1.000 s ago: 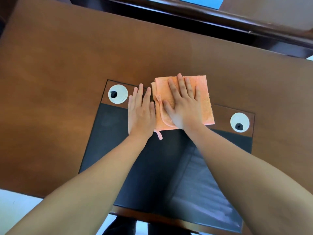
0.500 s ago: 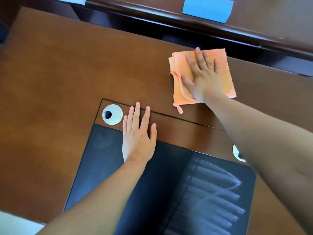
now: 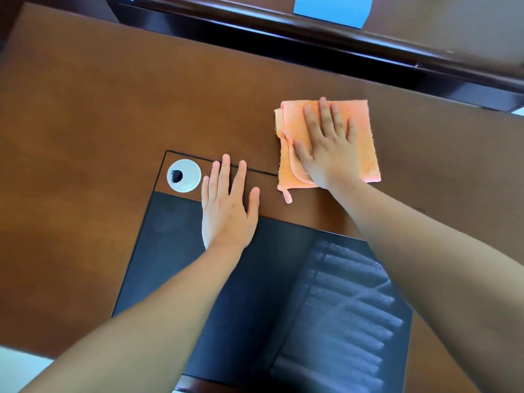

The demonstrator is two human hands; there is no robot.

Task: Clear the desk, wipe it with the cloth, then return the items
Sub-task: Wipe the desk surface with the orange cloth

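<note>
I note bright, even light; striped glare on the black pad [image 3: 255, 279]; forearms soft-blurred; desk [image 3: 113, 109] edges bowed.

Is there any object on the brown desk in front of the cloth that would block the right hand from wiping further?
Nothing visible does. The right hand presses flat on the cloth, and the desk around it shows no objects. The left hand rests apart, beside the cable hole cover.

A dark wooden ledge [image 3: 340, 46] runs behind, bearing a blue paper sheet [image 3: 331, 8]; pale floor [image 3: 17, 364] shows below left.
</note>
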